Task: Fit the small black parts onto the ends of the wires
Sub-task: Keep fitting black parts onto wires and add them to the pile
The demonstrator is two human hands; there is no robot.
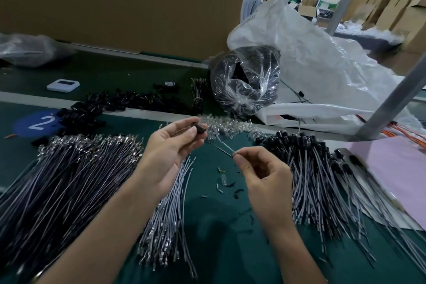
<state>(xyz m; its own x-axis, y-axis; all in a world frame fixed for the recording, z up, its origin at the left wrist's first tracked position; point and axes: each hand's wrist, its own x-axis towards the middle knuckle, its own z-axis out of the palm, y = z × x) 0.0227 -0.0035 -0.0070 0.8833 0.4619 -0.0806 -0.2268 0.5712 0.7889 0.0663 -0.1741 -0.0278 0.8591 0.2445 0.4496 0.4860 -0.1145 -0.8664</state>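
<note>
Presently: small black part (200, 127) pinched in left hand (170, 145); wire (221, 146) gripped by right hand (260, 173), seemingly unmated. Alignment, insertion required next.

forearms: bare | left grip (170, 152): bare | right grip (260, 182): bare

Numeral: a white "2" on the round blue sticker (34, 122), stuck to the dark green bench mat (219, 226) at my far left.
Other print: red marks on the crumpled white plastic sack (322, 64), too blurred for me to read.
</note>
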